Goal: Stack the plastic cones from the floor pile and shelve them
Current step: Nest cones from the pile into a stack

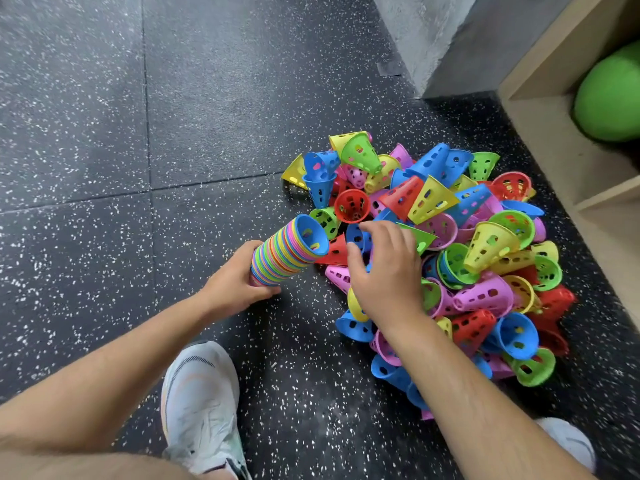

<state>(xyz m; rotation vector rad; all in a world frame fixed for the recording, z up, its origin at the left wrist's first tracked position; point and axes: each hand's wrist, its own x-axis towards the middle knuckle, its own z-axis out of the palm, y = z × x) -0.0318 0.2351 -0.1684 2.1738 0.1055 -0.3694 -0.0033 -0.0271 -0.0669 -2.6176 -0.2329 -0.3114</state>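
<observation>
A big pile of small perforated plastic cones (460,244) in red, blue, yellow, green and pink lies on the dark speckled floor beside a wooden shelf (561,126). My left hand (239,278) grips a long nested stack of cones (287,252), tilted with a blue cone's open mouth facing the pile. My right hand (388,268) hovers over the pile's near edge, fingers curled around a small blue cone (356,237), thumb on one side. Whether that cone is lifted off the pile I cannot tell.
A green ball (613,95) rests inside the shelf at the upper right. A grey concrete wall (433,36) stands behind the pile. My white shoe (201,403) is planted at the bottom centre, another shoe (568,441) at the lower right.
</observation>
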